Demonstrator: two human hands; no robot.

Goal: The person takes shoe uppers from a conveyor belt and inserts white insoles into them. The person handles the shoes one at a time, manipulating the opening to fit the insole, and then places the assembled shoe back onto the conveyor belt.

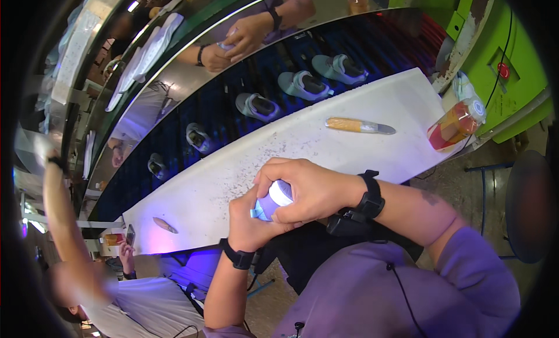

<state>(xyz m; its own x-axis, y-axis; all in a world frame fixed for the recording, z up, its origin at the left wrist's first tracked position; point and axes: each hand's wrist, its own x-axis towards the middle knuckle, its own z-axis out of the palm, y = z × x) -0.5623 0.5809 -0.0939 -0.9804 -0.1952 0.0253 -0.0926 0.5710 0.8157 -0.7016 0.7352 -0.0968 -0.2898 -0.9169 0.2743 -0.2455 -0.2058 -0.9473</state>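
Above the near side of the white worktable (303,128), my left hand (249,221) and my right hand (308,189) are wrapped round a small shoe (269,205). It looks greyish-lavender with a bright white band, and a bit of light blue shows by my left thumb. Most of the shoe is hidden by my fingers. Beyond my right hand lies a tool with a tan wrapped handle and a flat grey blade (361,126). To the left of my hands rests a smaller brownish tool (165,224). Dark crumbs are scattered on the tabletop near my fingers.
Along the table's far edge runs a dark roller conveyor (227,99) carrying several grey shoes (303,85). A bottle of red drink (454,127) stands at the right end, before a green machine (512,64). A round stool (529,207) is at right. At left, a co-worker (145,297) reaches up.
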